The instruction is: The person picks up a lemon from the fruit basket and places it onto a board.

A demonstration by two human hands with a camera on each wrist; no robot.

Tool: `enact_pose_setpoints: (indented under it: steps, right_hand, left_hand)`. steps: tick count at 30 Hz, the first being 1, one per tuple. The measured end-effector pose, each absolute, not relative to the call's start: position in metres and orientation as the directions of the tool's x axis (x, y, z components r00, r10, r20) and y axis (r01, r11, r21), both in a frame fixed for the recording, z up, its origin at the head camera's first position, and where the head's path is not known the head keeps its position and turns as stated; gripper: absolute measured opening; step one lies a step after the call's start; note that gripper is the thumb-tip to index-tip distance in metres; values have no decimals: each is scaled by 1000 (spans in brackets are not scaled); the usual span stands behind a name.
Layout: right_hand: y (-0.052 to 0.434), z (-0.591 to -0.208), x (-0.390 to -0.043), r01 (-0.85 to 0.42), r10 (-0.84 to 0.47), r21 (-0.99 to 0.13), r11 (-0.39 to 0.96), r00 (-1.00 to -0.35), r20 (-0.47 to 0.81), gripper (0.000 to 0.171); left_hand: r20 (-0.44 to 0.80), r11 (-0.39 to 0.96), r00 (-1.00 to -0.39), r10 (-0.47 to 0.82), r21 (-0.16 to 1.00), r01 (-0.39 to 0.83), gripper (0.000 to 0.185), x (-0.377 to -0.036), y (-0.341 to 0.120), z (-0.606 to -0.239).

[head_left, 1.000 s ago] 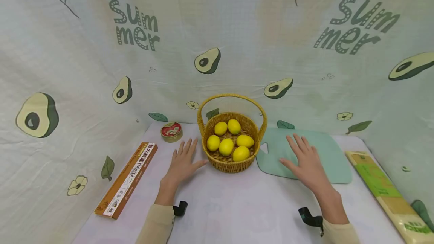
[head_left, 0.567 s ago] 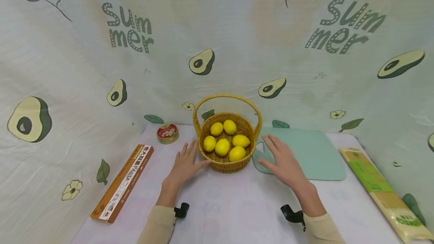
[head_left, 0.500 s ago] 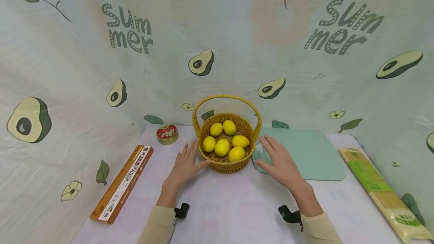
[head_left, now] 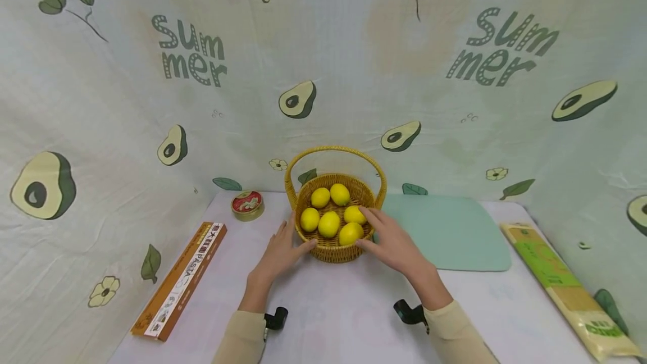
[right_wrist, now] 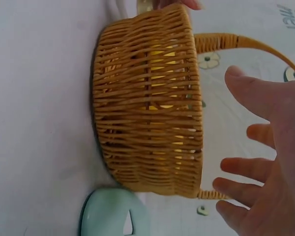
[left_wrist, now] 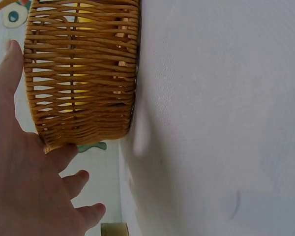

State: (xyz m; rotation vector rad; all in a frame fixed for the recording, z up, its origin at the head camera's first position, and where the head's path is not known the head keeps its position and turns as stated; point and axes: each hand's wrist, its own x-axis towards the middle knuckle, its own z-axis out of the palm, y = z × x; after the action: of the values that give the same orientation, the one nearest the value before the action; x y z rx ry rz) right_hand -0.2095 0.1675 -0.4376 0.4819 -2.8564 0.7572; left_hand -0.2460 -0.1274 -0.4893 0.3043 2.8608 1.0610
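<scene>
Squarely in the middle of the counter (head_left: pixel 343 308): a wicker basket (head_left: pixel 333 251), upright, handle arched over six yellow lemons (head_left: pixel 329 223). Left grip (head_left: pixel 280 251) flat on the counter against the basket's left wall, fingers straight and spread, thumb touching the weave, holding nothing. Right grip (head_left: pixel 391 246) over the right rim, fingers straight and loosely spread above the two nearest lemons (touching or merely hovering, cannot tell), pinching nothing. Probably best to brace the wall lightly with the left against any sliding, come in under the handle with the right, and close on one lemon only, from above, without nudging its neighbours. Further out: mint cutting board (head_left: pixel 455 235) just right of the basket, round tin (head_left: pixel 247 205) at back left, long pasta box (head_left: pixel 182 280) along the left edge, green-and-tan packet (head_left: pixel 561 280) far right.
</scene>
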Motion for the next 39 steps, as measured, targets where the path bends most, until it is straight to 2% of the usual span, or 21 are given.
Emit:
enact_pose_setpoints:
  steps: [15, 23, 39]
  right_hand:
    - [143, -434, -231, -285, -271, -374, 882, -958, 91, 62]
    - [133, -431, -242, -274, -278, -330, 903, -960, 36, 62]
    - [119, -434, -256, -251, -270, -286, 925, -963, -26, 60]
  left_hand:
    - [-37, 667, -984, 171, 740, 88, 114, -244, -123, -498]
    - [2, 614, -984, 179, 781, 114, 109, -244, -122, -499]
    - [-1, 488, -983, 185, 868, 91, 108, -246, -120, -505]
